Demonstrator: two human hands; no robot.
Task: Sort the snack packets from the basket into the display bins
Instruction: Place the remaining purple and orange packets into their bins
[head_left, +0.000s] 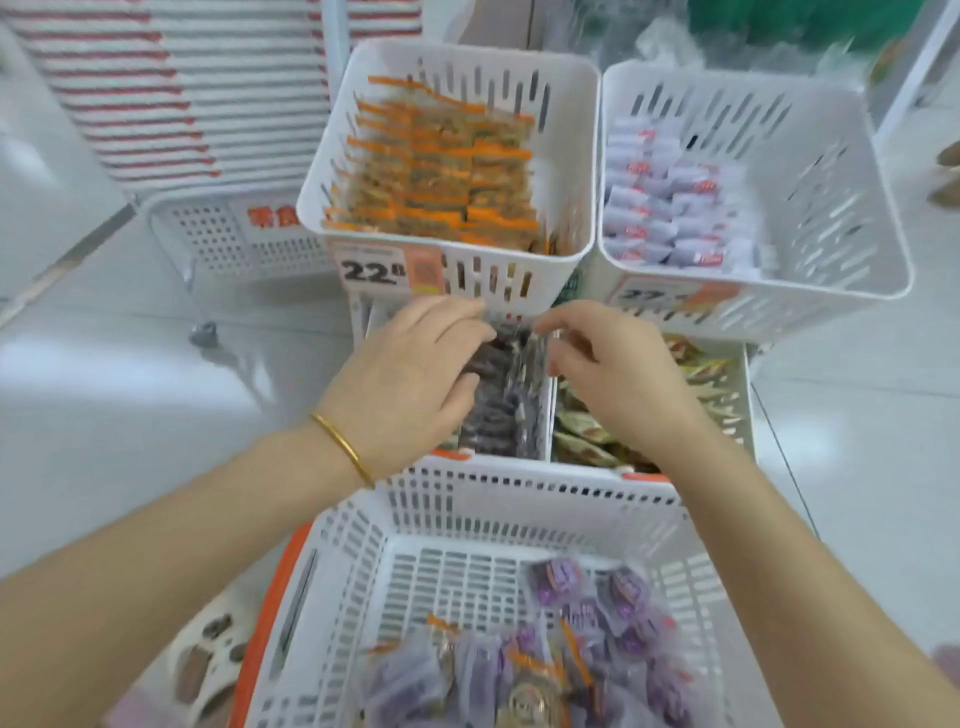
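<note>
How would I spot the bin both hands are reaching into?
Start at the upper bin of orange-edged packets with the 22 price tag. Directly below it, a lower bin sits under the left hand and right hand. It alone holds dark purplish packets; its right neighbour holds greenish ones.

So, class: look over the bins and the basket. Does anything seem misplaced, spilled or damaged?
Nothing stands out. Orange packets and white packets sit in separate bins, unsorted packets stay inside the basket, and nothing has spilled onto the floor.
</note>
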